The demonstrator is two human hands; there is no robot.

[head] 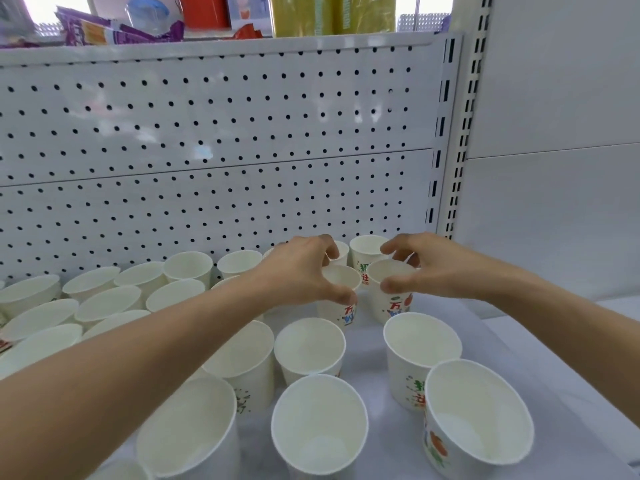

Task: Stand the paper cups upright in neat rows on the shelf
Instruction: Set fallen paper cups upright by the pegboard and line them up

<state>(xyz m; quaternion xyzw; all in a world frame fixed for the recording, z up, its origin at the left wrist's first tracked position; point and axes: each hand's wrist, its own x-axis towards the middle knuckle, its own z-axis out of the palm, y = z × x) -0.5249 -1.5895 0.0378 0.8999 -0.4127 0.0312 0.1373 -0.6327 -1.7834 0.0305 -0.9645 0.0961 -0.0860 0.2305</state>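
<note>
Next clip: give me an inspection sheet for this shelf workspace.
Surface: pale shelf board, partly bare at right.
Job's things: white printed paper cups, upright; front ones loosely spaced.
Clutter: nothing seen.
Grippers: left hand grips one rear cup; right hand grips the neighbouring cup.
Cables: nothing seen.
Surroundings: white perforated back panel; purple packets and yellow packs on the shelf above.

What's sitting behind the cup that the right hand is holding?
Behind that cup, gripped at the rim by the right hand, stands another upright paper cup, then the white pegboard panel. The fingers cover that back cup's right side, so anything there is hidden.
</note>
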